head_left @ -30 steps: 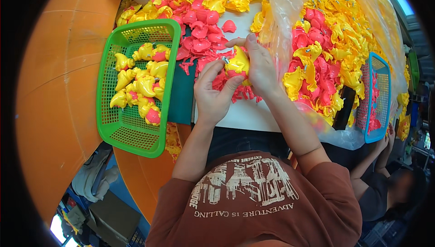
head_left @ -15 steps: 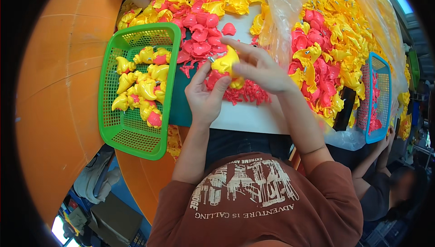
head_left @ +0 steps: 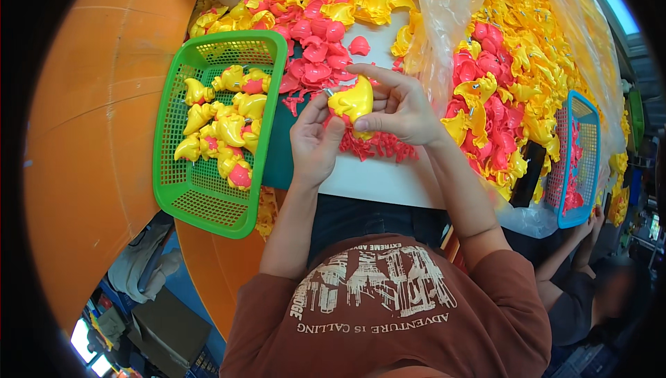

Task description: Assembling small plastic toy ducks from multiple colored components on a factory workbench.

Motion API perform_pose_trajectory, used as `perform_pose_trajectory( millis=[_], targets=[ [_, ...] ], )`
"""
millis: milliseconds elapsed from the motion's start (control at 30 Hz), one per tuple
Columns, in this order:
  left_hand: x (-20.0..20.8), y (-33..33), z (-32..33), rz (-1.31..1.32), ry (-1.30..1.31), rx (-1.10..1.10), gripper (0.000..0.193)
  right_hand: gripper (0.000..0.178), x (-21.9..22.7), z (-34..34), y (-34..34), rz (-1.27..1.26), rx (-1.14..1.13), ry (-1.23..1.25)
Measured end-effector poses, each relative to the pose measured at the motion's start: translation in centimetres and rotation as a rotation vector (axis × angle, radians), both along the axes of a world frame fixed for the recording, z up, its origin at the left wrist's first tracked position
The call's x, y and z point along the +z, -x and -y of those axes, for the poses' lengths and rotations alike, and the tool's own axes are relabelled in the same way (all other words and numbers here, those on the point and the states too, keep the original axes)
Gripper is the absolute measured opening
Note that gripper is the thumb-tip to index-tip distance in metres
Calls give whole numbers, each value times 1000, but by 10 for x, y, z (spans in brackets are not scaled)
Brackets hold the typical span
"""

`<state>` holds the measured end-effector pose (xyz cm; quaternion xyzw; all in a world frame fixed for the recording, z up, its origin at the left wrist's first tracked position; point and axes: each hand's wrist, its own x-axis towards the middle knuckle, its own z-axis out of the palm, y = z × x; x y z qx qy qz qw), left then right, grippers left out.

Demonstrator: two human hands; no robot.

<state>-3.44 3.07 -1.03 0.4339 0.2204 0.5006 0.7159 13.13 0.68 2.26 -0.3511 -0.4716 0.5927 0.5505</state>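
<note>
Held item: 1 yellow-and-pink plastic figure [head_left: 354, 102], in front of you above the white tabletop [head_left: 388, 189], metal pin [head_left: 329, 92] pointing up-left.
Left hand [head_left: 316, 145]: your thumb and fingers are closed on the figure's left side.
Right hand [head_left: 409, 113]: half curled, your thumb against the figure's lower right, index finger arched above — you cannot tell whether it grips.
Beneath hands: small pink pieces [head_left: 385, 146], heaped.
Beyond hands: pink shells [head_left: 318, 52], piled loose.
Your left: 1 green basket [head_left: 208, 211] — yellow-and-pink figures [head_left: 229, 129] inside.
Your right: 1 blue basket [head_left: 555, 170], pink pieces inside.
</note>
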Motion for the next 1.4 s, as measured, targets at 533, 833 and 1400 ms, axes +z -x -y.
perform_pose_trajectory(
  millis=[533,833,1400],
  targets=[
    [13,-38,28,-57,-76,316,32,37,-10,-8,46,259,-636,-40],
    [-1,-27,26,32,-53,211,40,32,-11,-10,46,-91,-588,70],
    [-1,-41,42,-220,-280,298,37,53,-5,-1,55,-124,-703,-132]
  ],
)
